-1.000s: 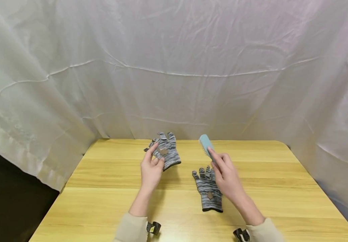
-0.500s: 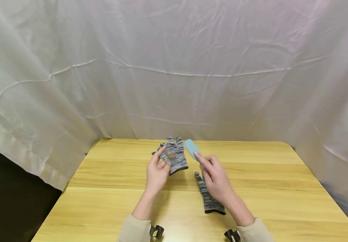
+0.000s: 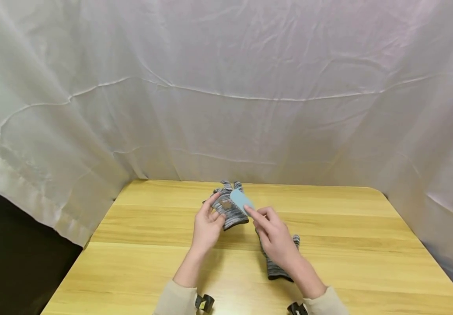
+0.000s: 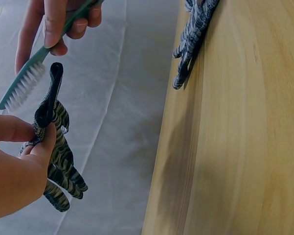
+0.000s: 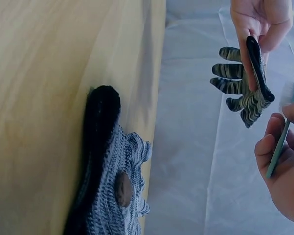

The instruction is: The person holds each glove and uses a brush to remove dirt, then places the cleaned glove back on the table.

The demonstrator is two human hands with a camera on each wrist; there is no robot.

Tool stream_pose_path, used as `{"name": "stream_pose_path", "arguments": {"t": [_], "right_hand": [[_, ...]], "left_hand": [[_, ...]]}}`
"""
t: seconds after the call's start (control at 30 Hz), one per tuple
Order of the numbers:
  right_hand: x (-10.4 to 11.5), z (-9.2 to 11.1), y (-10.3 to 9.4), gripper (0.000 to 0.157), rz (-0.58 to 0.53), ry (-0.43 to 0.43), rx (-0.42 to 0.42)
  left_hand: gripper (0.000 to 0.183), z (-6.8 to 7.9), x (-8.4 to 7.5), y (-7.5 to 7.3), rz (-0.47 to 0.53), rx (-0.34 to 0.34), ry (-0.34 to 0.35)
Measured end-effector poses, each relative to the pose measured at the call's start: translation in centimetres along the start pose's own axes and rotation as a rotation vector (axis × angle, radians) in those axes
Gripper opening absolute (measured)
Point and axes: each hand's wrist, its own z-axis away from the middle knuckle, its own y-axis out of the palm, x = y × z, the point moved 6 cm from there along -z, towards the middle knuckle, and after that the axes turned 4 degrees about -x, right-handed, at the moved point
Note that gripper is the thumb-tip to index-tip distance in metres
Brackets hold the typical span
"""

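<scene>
My left hand [image 3: 206,231] pinches a grey-and-black striped knit glove [image 3: 233,216] between thumb and fingers, raised over the table. On the glove is a brown patch [image 3: 225,204]. My right hand [image 3: 277,239] grips the handle of a light-blue brush [image 3: 239,199], its forefinger laid along the back. White bristles [image 4: 27,87] face the held glove in the left wrist view; I cannot tell whether they touch it. A second striped glove [image 3: 273,267] lies on the table beneath my right hand, partly hidden. Its black cuff [image 5: 100,122] and brown spot [image 5: 124,188] show in the right wrist view.
The light wooden table [image 3: 140,227] reaches back to a pale hanging curtain [image 3: 226,127], which also closes off both sides. A black area [image 3: 14,245] lies beyond the table at left. A small black camera [image 3: 204,302] sits on each wrist.
My right hand has brought the brush leftward and slightly down, until it overlaps the held glove in the head view. The left hand with its glove has shifted a little right and down.
</scene>
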Motion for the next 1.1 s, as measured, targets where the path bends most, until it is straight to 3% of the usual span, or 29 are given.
{"name": "stream_pose_path", "arguments": {"t": [0.13,0.4,0.77,1.0,1.1], "right_hand": [[0.2,0.3,0.3,0.05,0.027,-0.004,0.008],[0.3,0.8,1.0,0.051,0.056,0.017,0.037],[0.4,1.1,1.6,0.05,0.086,0.019,0.09],[0.5,1.5,1.9,0.049,0.087,-0.056,0.083],[0.4,1.6,2.0,0.051,0.092,-0.061,0.093]], "left_hand": [[0.062,0.3,-0.2,0.0,-0.037,0.01,-0.015],[0.063,0.2,0.1,0.0,0.017,0.067,-0.026],[0.065,0.1,0.1,-0.1,-0.014,0.091,-0.031],[0.068,-0.8,3.1,-0.3,0.0,0.103,-0.033],[0.069,-0.9,3.4,-0.2,0.013,0.108,-0.04]]}}
